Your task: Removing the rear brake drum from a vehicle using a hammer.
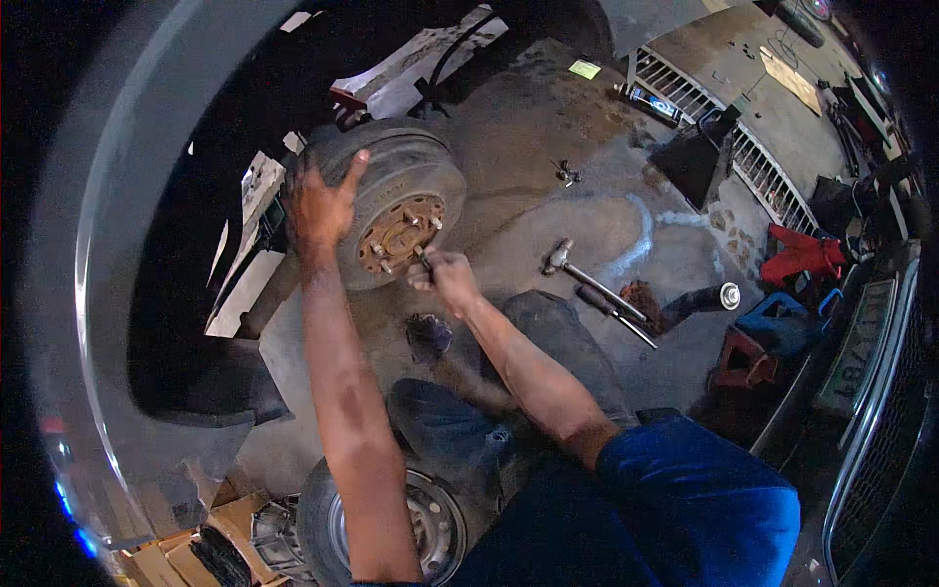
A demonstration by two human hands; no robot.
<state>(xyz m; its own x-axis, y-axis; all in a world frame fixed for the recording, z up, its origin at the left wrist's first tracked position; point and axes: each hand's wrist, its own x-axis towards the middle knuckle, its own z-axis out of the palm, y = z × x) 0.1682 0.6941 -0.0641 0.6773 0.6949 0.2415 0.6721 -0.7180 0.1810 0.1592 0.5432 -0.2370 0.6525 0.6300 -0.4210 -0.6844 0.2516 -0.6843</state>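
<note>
My left hand [323, 205] grips the left side of a black tire [401, 147], thumb pointing up along the tread. The rusty hub [399, 235] at the tire's middle has several protruding studs. My right hand [445, 279] is closed at the hub's lower right, fingertips pinched on a small dark piece [424, 256], perhaps a nut, at a stud. Right of my hands, a hammer [559, 254] lies on the floor beside a dark-handled bar [616, 315].
A car's fender [103, 245] curves over the left. A spare wheel [445, 519] and cardboard [166, 563] lie below. At right are a spray can [724, 296], red stand [743, 357], red object [797, 254], blue stand [778, 318], bumper [861, 391] and floor grate [675, 93].
</note>
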